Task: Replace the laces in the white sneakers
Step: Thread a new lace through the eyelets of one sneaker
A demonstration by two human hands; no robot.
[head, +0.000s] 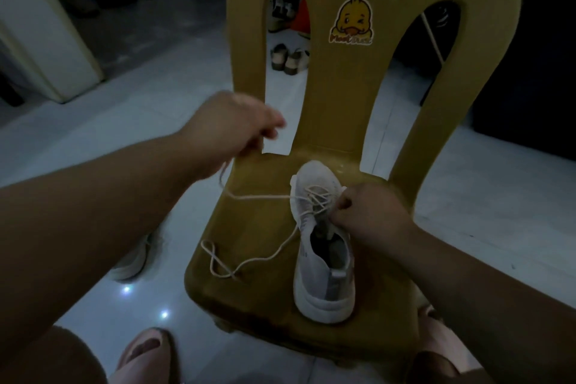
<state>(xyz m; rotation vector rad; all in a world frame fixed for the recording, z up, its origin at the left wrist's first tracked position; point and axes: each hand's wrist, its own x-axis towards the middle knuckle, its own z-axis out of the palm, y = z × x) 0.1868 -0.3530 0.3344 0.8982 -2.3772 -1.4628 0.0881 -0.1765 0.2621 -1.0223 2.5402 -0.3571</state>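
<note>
A white sneaker (322,262) lies on the seat of a yellow plastic chair (255,296), toe pointing to the chair back. A cream lace (258,196) runs from its eyelets to the left. My left hand (233,125) is raised left of the shoe, blurred, pinching one end of that lace and holding it taut. My right hand (371,212) rests on the shoe's right side, fingers closed on the lace at the eyelets. The lace's other end lies in a loose loop (218,262) on the seat. A second white sneaker (134,259) sits on the floor, partly hidden by my left arm.
The chair back carries a duck sticker (352,20). Pairs of shoes (288,58) stand on the pale tiled floor behind the chair. My feet in pink slippers (146,352) are at the bottom. A white cabinet (40,25) stands at the left.
</note>
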